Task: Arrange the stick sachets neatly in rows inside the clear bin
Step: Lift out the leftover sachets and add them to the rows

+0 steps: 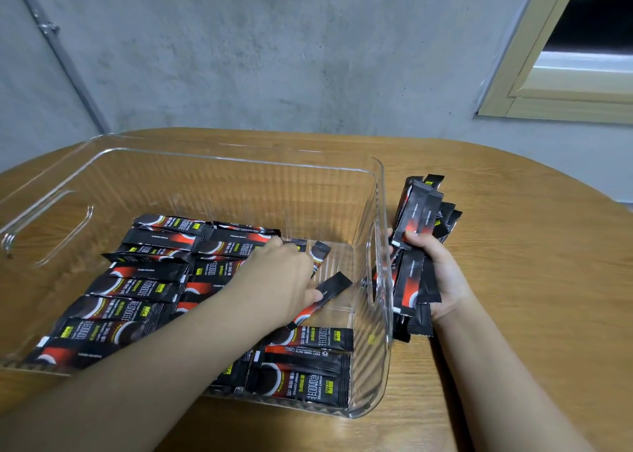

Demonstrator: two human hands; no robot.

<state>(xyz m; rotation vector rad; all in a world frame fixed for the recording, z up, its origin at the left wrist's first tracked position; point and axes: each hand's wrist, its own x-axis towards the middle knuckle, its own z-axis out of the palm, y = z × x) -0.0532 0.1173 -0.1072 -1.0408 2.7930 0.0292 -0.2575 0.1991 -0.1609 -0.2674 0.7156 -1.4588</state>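
While holding one sachet (pixel 323 297) slantwise in the left hand (pixel 284 276) over the bin's (pixel 380 184) bare right strip, needs swinging crosswise like the rows (pixel 137 280); right hand (pixel 442 276) outside grips the bundle (pixel 418 246).

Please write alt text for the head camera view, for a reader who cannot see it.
A left hand lays a sachet among rows in a clear bin. The right hand grips a bundle outside it.

Rounded light-brown wooden table (pixel 513 211) with visible grain, fills lower view. Rough grey concrete wall (pixel 274 57) behind. Thin grey metal conduit pipe (pixel 58 50) runs diagonally down wall, left. Cream-painted window frame (pixel 548 84), upper right; pane dark.
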